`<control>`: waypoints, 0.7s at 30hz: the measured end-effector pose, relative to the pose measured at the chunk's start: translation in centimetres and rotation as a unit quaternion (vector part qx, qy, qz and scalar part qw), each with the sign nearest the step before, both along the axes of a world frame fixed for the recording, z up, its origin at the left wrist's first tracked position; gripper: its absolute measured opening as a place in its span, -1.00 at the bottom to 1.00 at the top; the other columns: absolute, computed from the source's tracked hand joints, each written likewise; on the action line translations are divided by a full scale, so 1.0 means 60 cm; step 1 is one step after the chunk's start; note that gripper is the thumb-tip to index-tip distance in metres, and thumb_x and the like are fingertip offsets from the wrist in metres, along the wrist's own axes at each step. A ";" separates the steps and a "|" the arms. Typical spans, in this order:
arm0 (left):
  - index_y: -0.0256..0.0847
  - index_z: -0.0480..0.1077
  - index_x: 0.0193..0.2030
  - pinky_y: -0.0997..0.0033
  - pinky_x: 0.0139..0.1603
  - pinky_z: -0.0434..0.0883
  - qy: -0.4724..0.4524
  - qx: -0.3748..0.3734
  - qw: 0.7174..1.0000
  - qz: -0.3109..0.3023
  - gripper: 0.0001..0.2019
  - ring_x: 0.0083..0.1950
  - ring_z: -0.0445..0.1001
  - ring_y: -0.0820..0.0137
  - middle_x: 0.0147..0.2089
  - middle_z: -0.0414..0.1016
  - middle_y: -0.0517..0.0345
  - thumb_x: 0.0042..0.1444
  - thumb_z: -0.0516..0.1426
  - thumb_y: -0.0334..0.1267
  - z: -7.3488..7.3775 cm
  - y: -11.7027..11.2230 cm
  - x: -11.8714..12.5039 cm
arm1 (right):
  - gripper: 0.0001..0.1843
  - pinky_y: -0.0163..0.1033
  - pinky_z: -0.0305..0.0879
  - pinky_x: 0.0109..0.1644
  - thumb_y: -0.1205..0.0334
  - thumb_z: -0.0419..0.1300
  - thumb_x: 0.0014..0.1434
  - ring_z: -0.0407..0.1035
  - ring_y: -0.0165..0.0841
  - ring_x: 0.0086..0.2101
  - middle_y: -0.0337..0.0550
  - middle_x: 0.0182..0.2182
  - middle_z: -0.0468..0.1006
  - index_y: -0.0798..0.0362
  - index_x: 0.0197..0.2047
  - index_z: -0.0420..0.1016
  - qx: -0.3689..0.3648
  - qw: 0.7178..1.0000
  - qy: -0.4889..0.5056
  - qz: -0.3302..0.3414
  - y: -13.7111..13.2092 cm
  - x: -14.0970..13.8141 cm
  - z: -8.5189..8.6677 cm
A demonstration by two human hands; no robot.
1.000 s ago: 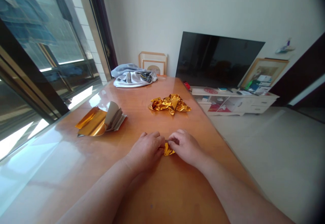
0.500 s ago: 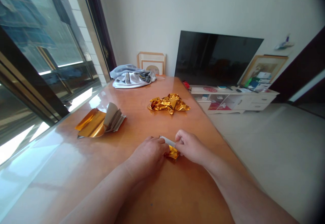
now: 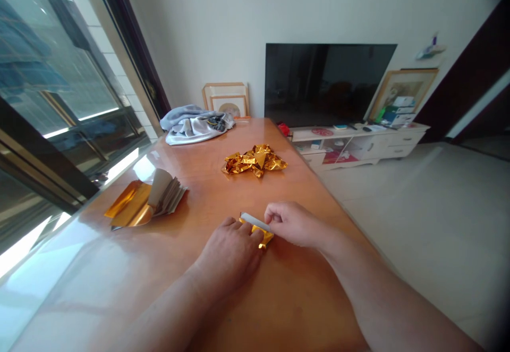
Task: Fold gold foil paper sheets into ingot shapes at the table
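Note:
A sheet of gold foil paper (image 3: 256, 225) lies on the table between my hands, its pale grey back showing as a folded strip along the far edge. My left hand (image 3: 233, 245) presses down on its left part with fingers bent, hiding some of it. At the right end, my right hand (image 3: 292, 224) is closed in a pinch on the strip's edge. Beyond them sits a heap of crumpled gold foil pieces (image 3: 255, 160). To the left, a loosely opened stack of gold foil paper (image 3: 137, 203) shows its grey undersides fanned out.
The glossy wooden table (image 3: 207, 182) carries a bundle of grey-blue cloth (image 3: 195, 124) at its far end. Behind stand framed pictures (image 3: 227, 99), a television (image 3: 326, 83) and a white cabinet (image 3: 378, 147). Glass doors (image 3: 79, 75) are on the left.
The view has turned slightly to the right, so things appear shifted left. The grey strip of the paper now looks narrower and more folded over; both hands remain on it.

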State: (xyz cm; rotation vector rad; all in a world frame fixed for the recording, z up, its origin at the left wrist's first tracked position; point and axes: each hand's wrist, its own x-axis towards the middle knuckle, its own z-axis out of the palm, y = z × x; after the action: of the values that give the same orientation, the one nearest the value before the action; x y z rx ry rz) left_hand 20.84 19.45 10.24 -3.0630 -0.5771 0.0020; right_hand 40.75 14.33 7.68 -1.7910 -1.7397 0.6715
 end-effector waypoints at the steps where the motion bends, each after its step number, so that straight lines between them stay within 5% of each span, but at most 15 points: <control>1: -0.16 0.44 -0.15 0.10 -0.11 0.36 0.002 0.002 1.000 -0.003 -0.84 -0.18 0.48 0.13 -0.18 0.55 -0.04 0.30 0.04 -0.23 0.000 0.000 0.000 | -0.91 -0.37 0.09 -0.45 0.33 0.19 0.09 0.37 -0.43 -0.46 -0.31 -0.45 0.57 0.00 -0.35 0.54 -0.008 1.000 0.004 0.021 -0.002 0.002 0.003; 12: -0.14 0.48 -0.15 0.14 -0.08 0.36 0.010 0.019 1.000 0.011 -0.75 -0.17 0.50 0.18 -0.24 0.54 -0.01 0.36 -0.01 -0.20 -0.005 -0.003 0.005 | -0.73 -0.40 0.12 -0.41 0.41 0.15 0.00 0.40 -0.43 -0.43 -0.29 -0.38 0.63 0.02 -0.25 0.62 -0.142 0.980 -0.054 0.129 -0.002 0.020 0.007; 21: -0.16 0.49 -0.21 0.12 -0.09 0.35 0.013 -0.005 0.998 0.057 -0.77 -0.16 0.48 0.17 -0.19 0.50 -0.01 0.32 0.00 -0.26 -0.011 -0.002 0.011 | -0.74 -0.41 0.09 -0.47 0.38 0.16 0.00 0.41 -0.44 -0.42 -0.33 -0.37 0.61 -0.02 -0.24 0.58 -0.137 0.980 -0.037 0.141 0.001 0.026 0.000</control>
State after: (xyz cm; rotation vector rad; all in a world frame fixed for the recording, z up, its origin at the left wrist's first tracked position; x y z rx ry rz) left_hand 21.53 19.34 9.60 -3.0294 -0.7509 0.0469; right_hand 42.34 14.39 7.70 -1.7788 -2.0587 1.0162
